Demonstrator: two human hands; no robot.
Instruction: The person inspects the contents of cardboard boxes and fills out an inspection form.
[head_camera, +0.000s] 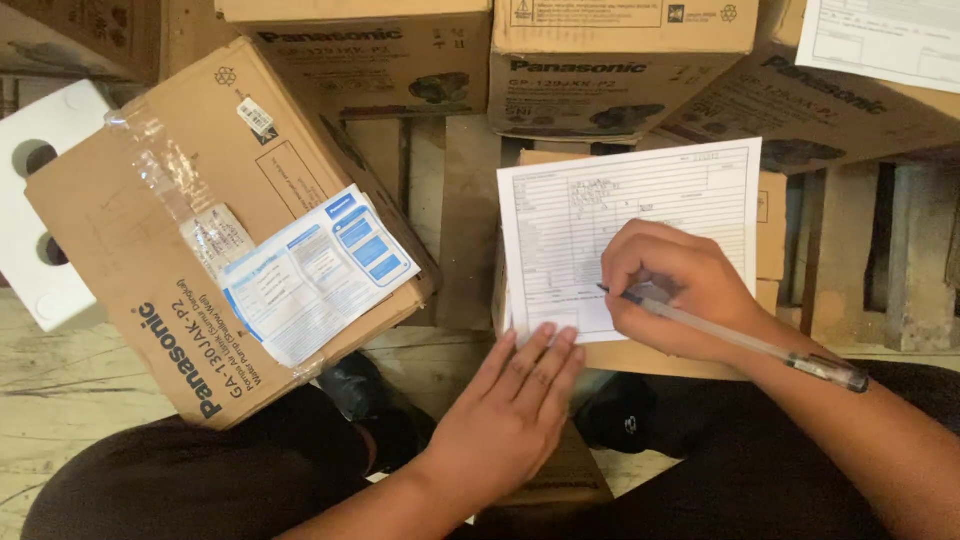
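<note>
Head view, looking down over your lap: your right hand (672, 290) is closed around a clear-barrelled pen (735, 338), fingers pinched together near the tip, which touches the lower middle of a printed white form (580, 215). The pen's capped end slants back over your right forearm. Your left hand (515, 405) lies flat and open, fingers together, with the fingertips pressing on the form's bottom edge just beside the pen hand. The form rests on a small brown cardboard box (768, 225) that serves as your writing surface and shows past the sheet's right and lower edges. To your left, well apart from the form, a larger cardboard box (130, 240) sits tilted, with crinkled clear tape across its top and a blue-and-white leaflet (315, 272) lying on its near corner. A white foam block (40, 215) with round holes touches that box's far left side. More stacked cardboard cartons (600, 60) line the top of the view, over a worn wooden floor (60, 385).
</note>
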